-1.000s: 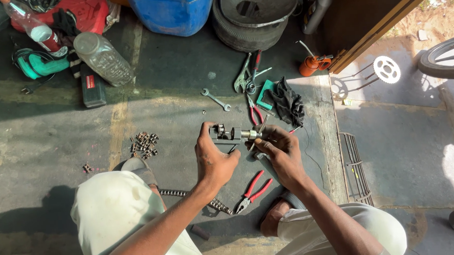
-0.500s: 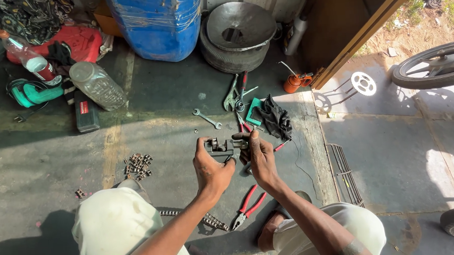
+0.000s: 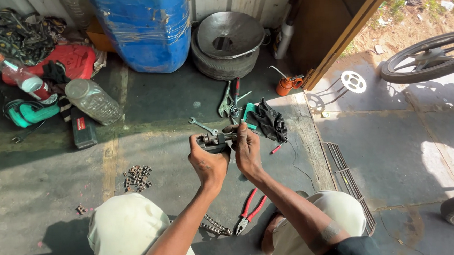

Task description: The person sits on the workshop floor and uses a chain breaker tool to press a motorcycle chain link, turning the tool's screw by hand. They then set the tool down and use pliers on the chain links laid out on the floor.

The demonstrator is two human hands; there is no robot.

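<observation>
Two bare hands meet over the concrete floor (image 3: 48, 183), sharing one small dark metal tool (image 3: 216, 140) held up between the knees. Far left lie a green cloth bundle (image 3: 27, 113), a clear plastic bottle (image 3: 93, 101) on its side and a flat black box (image 3: 84, 132); nearer, a heap of loose chain links (image 3: 138, 177) sits well apart from the hands. The left hand (image 3: 208, 162) has its grip closed round the left end of the metal tool, fingers wrapped from below and thumb over the top. The tool's long axis runs roughly level, left to right, so it bridges straight across to the right hand (image 3: 247, 151), whose grip pinches the right end, fingertips on top. Both hands are equally close; neither has to reach. Just beyond the tool a small spanner (image 3: 202, 126) lies on the floor, and below the right forearm are red-handled pliers (image 3: 250, 210) beside a short length of chain (image 3: 214, 226). Further right lie a black rag (image 3: 269, 121), an orange oil can (image 3: 285, 85), a toothed sprocket (image 3: 353, 81) and a bicycle wheel (image 3: 425, 57).
</observation>
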